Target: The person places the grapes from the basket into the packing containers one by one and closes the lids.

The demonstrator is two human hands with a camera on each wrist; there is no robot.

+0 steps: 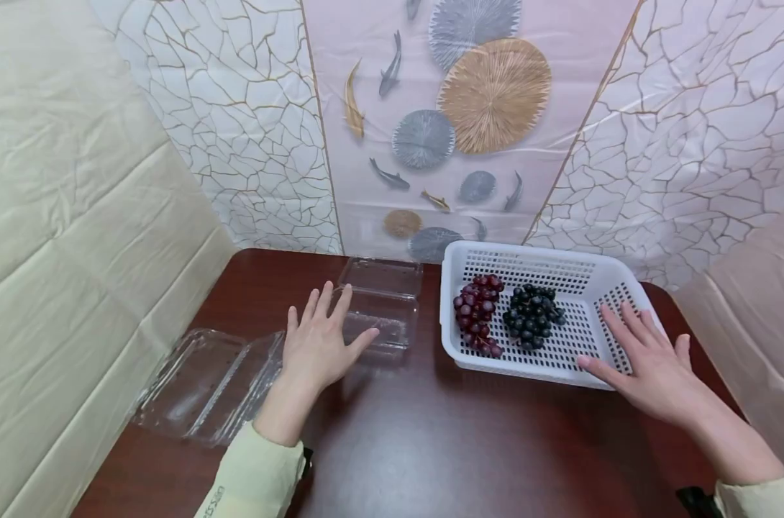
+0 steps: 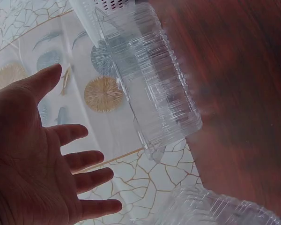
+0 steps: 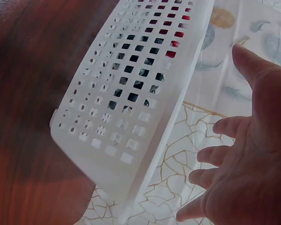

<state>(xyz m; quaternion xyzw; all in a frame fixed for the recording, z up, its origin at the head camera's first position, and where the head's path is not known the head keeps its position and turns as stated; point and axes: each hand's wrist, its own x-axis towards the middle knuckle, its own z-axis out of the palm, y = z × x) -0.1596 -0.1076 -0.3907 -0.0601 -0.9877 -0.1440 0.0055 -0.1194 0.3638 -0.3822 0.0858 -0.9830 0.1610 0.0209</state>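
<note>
Left hand [image 1: 321,342] and right hand [image 1: 657,370] spread wide, empty; far right, a basket [image 1: 576,337] likely keeps red grapes [image 1: 477,313] and dark grapes [image 1: 531,316] contained.

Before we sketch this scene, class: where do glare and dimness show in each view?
Head view: a pale glare patch on the reddish-brown table, glints on the leftmost clear plastic clamshell; left wrist view: dimmer, the left fingers shaded; right wrist view: also dim, the right fingers shaded against the paler patterned backdrop.
</note>
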